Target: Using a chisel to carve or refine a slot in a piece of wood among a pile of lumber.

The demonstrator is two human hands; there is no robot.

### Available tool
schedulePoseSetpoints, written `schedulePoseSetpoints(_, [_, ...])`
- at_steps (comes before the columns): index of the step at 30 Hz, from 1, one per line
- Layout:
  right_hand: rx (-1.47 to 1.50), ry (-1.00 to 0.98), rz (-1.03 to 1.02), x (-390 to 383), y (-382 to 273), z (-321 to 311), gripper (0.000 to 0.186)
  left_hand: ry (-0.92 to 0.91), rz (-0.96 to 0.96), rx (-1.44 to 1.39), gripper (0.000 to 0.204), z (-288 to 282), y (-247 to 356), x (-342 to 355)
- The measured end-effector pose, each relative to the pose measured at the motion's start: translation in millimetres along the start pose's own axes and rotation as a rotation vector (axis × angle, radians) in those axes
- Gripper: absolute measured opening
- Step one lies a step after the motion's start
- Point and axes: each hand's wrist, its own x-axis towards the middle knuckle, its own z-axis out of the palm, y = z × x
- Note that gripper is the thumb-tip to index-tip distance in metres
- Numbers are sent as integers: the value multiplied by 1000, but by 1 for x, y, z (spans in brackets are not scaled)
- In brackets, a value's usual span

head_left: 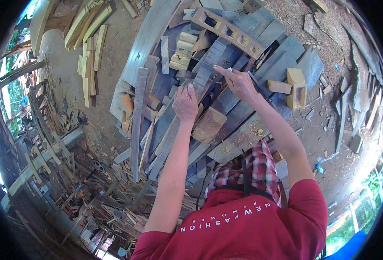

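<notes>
My left hand [186, 102] is closed, with thumb and fingertips pressed together, over a long grey wooden strip [209, 60] crossed by many dark lines. What it pinches, if anything, is too small to tell. To its right, my right hand [239, 83] has its index finger pointing at the strip and its other fingers curled in; anything inside them is hidden. Ahead of both hands lies a pale wooden bar [228, 32] with several square holes. A stack of small yellowish blocks [183, 52] sits left of the strip. Nearer me is a rounded-edge wood block [209, 125].
Boards form the cluttered work surface, with a long smooth plank [135, 71] along its left. A holed block [296, 89] and a small block [279, 86] rest at the right. Pale curved pieces [87, 26] lie on the floor, and scrap wood [109, 208] heaps at lower left.
</notes>
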Motion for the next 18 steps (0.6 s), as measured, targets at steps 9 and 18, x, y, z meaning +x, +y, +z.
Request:
schedulePoseSetpoints(9, [57, 60, -12, -18, 8, -1, 54, 12, 5, -2, 35, -2, -2, 2])
schedulePoseSetpoints(18, [76, 133, -66, -45, 19, 2, 54, 1, -28, -19, 34, -2, -5, -1])
